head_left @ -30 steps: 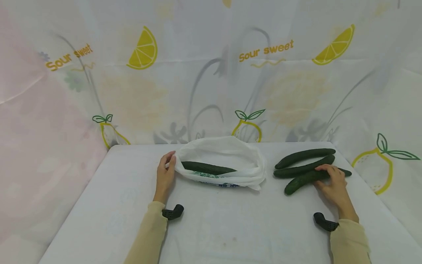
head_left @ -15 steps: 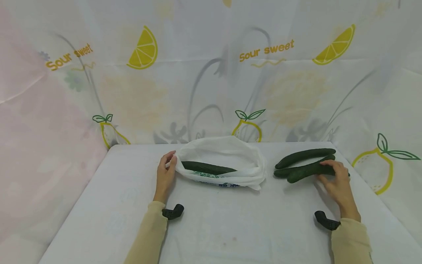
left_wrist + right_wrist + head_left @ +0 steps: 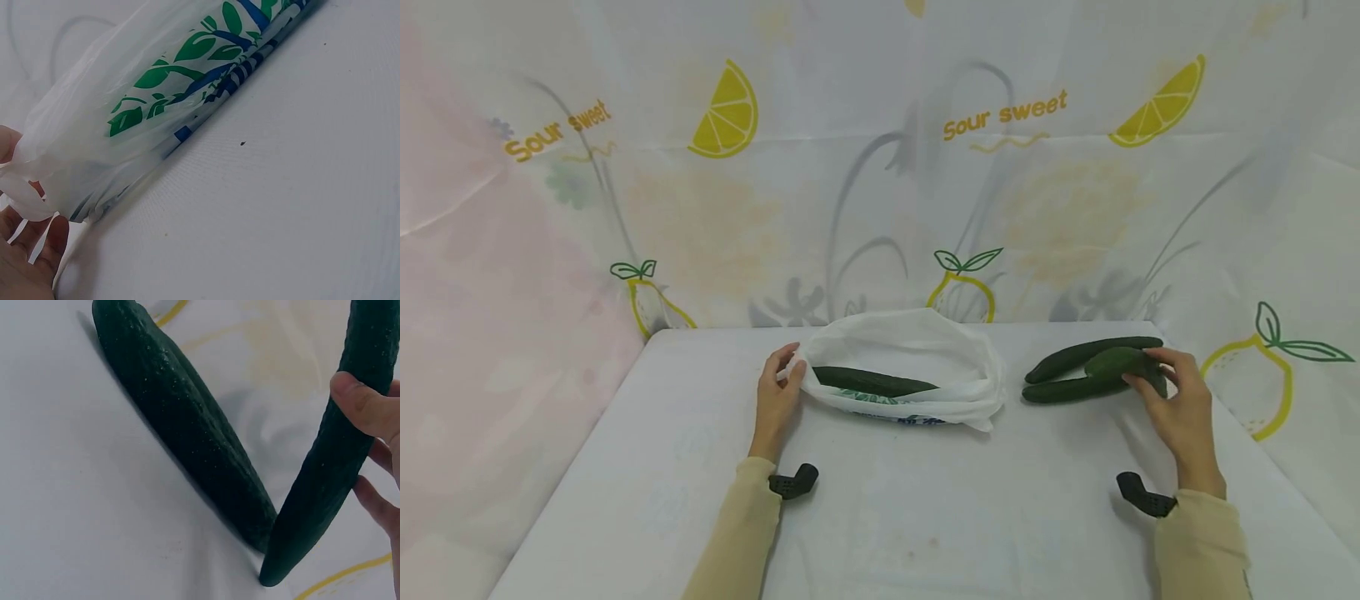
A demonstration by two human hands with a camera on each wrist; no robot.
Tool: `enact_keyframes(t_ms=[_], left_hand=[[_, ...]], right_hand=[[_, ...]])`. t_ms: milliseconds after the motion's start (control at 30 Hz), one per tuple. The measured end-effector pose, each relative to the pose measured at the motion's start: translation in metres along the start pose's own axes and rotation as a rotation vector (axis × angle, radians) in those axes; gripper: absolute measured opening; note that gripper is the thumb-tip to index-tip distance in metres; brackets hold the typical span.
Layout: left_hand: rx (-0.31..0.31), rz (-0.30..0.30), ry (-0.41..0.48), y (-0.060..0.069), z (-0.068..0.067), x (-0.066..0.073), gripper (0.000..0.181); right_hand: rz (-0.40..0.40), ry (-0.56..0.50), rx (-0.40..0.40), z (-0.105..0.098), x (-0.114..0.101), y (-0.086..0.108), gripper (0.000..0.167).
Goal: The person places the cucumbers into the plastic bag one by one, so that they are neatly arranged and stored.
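My left hand [image 3: 777, 408] holds the left end of a white plastic bag [image 3: 902, 337], its fingers at the handle loop in the left wrist view. The bag lies with its mouth spread, and green leaf print [image 3: 194, 59] shows on its side. One dark green cucumber [image 3: 872, 382] rests inside. At the right, my right hand [image 3: 1183, 412] grips another cucumber [image 3: 1116, 361] between thumb and fingers, tilted and raised off the table; in the right wrist view its lower end reaches down by the lying cucumbers. Two cucumbers lie there, one at the back [image 3: 1075, 357] and one in front [image 3: 1060, 392].
Everything lies on a white-covered table [image 3: 910, 500]. A patterned curtain [image 3: 880, 192] with lemon prints hangs right behind the table's back edge. Each wrist wears a black camera mount, the left one [image 3: 795, 482] and the right one [image 3: 1144, 496].
My right hand has lifted the nearest cucumber from the table, moved it slightly back and tilted it across the others. The left hand and the bag have stayed nearly still.
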State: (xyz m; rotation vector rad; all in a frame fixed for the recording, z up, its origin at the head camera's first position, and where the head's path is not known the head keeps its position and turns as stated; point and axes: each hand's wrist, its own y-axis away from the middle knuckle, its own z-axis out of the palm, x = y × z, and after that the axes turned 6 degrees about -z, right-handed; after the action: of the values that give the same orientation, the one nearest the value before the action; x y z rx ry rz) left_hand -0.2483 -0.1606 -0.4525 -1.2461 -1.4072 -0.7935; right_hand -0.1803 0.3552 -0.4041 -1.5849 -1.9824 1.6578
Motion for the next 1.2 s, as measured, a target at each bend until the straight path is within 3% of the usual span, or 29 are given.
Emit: enact_keyframes(t_ms=[200, 433, 733, 800, 900, 1033, 1200], left_hand=[[-0.006, 0.006, 0.002, 0.0, 0.0, -0.001, 0.039], [-0.009, 0.014, 0.001, -0.001, 0.0, -0.001, 0.039], [-0.008, -0.002, -0.01, 0.0, 0.0, -0.003, 0.039], [-0.008, -0.004, -0.011, -0.001, 0.001, -0.004, 0.039], [-0.008, 0.0, -0.006, -0.001, 0.001, -0.003, 0.039], [-0.01, 0.009, -0.009, -0.002, 0.0, -0.004, 0.04], [-0.007, 0.012, -0.015, -0.002, 0.0, -0.003, 0.039]], right_hand=[[-0.006, -0.023, 0.106, -0.002, -0.012, -0.009, 0.048], [0.028, -0.092, 0.178, 0.0, -0.023, -0.016, 0.047], [0.257, -0.247, 0.254, 0.008, -0.043, -0.022, 0.039], [0.236, -0.305, 0.295, 0.009, -0.048, -0.025, 0.036], [0.145, -0.438, 0.357, 0.012, -0.055, -0.028, 0.034], [0.046, -0.618, 0.367, 0.018, -0.064, -0.031, 0.035], [0.02, -0.587, 0.318, 0.023, -0.075, -0.032, 0.038]])
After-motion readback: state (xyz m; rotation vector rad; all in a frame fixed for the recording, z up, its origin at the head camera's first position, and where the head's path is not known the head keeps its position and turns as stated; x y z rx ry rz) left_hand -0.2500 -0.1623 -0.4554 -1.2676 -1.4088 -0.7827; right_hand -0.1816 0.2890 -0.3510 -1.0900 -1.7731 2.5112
